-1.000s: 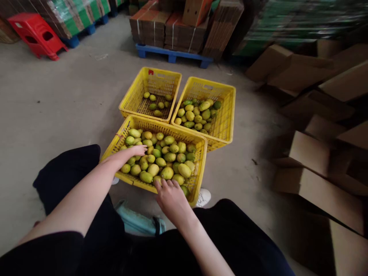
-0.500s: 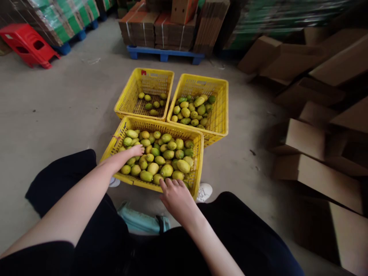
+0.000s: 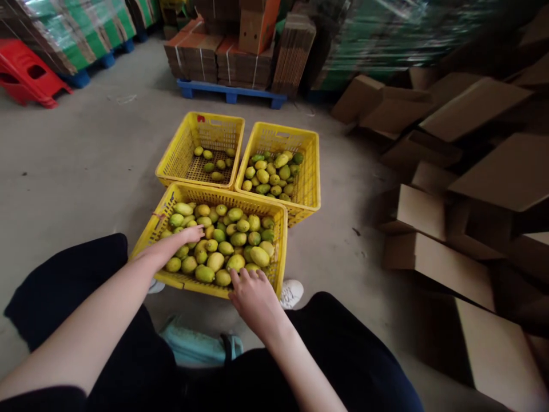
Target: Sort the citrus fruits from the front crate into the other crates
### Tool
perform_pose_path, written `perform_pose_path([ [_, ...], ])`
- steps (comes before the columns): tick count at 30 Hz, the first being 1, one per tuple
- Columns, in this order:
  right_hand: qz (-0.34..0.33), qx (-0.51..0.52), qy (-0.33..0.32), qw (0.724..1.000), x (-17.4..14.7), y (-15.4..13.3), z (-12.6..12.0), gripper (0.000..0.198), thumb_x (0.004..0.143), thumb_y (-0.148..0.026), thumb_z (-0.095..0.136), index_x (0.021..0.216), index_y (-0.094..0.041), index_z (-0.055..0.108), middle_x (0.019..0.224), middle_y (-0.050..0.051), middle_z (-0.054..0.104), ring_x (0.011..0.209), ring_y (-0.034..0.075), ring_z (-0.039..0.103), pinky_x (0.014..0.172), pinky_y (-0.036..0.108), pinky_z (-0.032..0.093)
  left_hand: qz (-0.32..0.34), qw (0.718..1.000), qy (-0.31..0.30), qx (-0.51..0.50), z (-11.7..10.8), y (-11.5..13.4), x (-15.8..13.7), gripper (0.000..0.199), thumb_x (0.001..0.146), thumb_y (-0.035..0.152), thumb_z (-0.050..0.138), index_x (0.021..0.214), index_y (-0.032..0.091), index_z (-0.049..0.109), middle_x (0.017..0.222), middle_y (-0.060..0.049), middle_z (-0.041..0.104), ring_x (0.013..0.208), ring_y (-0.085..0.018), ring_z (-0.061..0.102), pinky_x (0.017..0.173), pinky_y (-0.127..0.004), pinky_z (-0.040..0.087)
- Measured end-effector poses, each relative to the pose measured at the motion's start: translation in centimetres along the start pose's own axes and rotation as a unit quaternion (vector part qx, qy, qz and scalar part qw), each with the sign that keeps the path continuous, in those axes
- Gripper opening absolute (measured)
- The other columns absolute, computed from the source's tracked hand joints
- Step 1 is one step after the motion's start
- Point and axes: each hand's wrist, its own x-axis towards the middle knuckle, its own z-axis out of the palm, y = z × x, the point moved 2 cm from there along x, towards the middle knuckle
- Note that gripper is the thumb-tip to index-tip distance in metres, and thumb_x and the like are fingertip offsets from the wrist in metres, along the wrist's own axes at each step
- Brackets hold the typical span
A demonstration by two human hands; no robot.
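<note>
A yellow plastic crate (image 3: 281, 240) full of yellow-green lemons (image 3: 215, 261) stands on the floor in front of my knees. My left hand (image 3: 193, 233) reaches over its left side, fingers stretched out low on the fruit in the middle; the fingertips are small and partly hidden. At the near rim, my right hand (image 3: 255, 297) has its fingers apart and a little bent over the lemons closest to me. I see no fruit gripped in either hand.
Behind stand a yellow crate (image 3: 165, 153) with several lemons and another crate (image 3: 316, 171) holding more. Cardboard boxes (image 3: 454, 269) pile up at right. Flattened cartons lie on a blue pallet (image 3: 231, 94) at the back. A red stool (image 3: 36, 71) is far left.
The whole view has shifted, so crates and boxes appear further left and slightly lower. Both hands keep nearly the same places over the near crate.
</note>
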Motion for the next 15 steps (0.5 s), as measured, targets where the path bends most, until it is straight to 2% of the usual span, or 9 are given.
perform_pose_path([
  [3, -0.004, 0.013, -0.002, 1.0, -0.2, 0.0, 0.0, 0.04, 0.091, -0.025, 0.062, 0.128, -0.009, 0.059, 0.112, 0.018, 0.07, 0.104, 0.032, 0.067, 0.095, 0.045, 0.051, 0.063, 0.995, -0.038, 0.067, -0.7, 1.3, -1.0, 0.034, 0.045, 0.017, 0.081, 0.05, 0.02, 0.047, 0.059, 0.003, 0.046, 0.086, -0.022, 0.056, 0.092, -0.035, 0.041],
  [7, 0.0, 0.025, 0.033, 0.999, 0.3, 0.1, 0.6, 0.041, 0.089, -0.022, 0.063, 0.128, -0.009, 0.059, 0.112, 0.02, 0.07, 0.104, 0.033, 0.067, 0.093, 0.047, 0.052, 0.197, 0.944, -0.122, 0.236, -1.4, 4.7, -4.7, 0.035, 0.042, 0.03, 0.087, 0.057, 0.019, 0.057, 0.072, 0.003, 0.05, 0.082, -0.018, 0.052, 0.095, -0.033, 0.038],
  [10, 0.025, 0.097, 0.108, 0.989, 1.5, -0.1, 1.0, 0.068, 0.08, -0.03, 0.073, 0.14, -0.011, 0.047, 0.137, 0.026, 0.056, 0.121, 0.038, 0.058, 0.095, 0.051, 0.051, 0.262, 0.901, -0.168, 0.301, -1.0, 8.4, -9.2, 0.044, 0.044, 0.041, 0.089, 0.077, 0.02, 0.07, 0.084, 0.0, 0.058, 0.081, -0.019, 0.053, 0.084, -0.03, 0.041],
  [12, 0.047, 0.195, 0.171, 0.965, 2.4, -0.3, 0.9, 0.083, 0.073, -0.035, 0.078, 0.144, -0.012, 0.04, 0.143, 0.026, 0.05, 0.125, 0.039, 0.056, 0.093, 0.05, 0.053, 0.308, 0.885, -0.172, 0.305, -0.5, 10.9, -12.0, 0.053, 0.047, 0.051, 0.088, 0.087, 0.02, 0.072, 0.089, -0.003, 0.063, 0.084, -0.021, 0.056, 0.08, -0.03, 0.042],
  [13, 0.057, 0.251, 0.204, 0.944, 2.7, -0.3, 0.6, 0.081, 0.073, -0.035, 0.077, 0.142, -0.014, 0.041, 0.14, 0.024, 0.053, 0.121, 0.037, 0.059, 0.091, 0.048, 0.054, 0.312, 0.892, -0.175, 0.277, -0.3, 11.9, -12.9, 0.054, 0.053, 0.058, 0.083, 0.089, 0.02, 0.072, 0.09, -0.003, 0.065, 0.085, -0.022, 0.057, 0.079, -0.031, 0.043],
  [15, 0.072, 0.354, 0.273, 0.892, 3.0, -0.2, -0.4, 0.068, 0.073, -0.034, 0.075, 0.132, -0.017, 0.048, 0.122, 0.015, 0.064, 0.106, 0.03, 0.066, 0.087, 0.043, 0.055, 0.281, 0.93, -0.179, 0.158, -0.3, 13.0, -13.3, 0.058, 0.074, 0.073, 0.058, 0.09, 0.019, 0.072, 0.088, -0.005, 0.067, 0.084, -0.021, 0.059, 0.079, -0.032, 0.045],
])
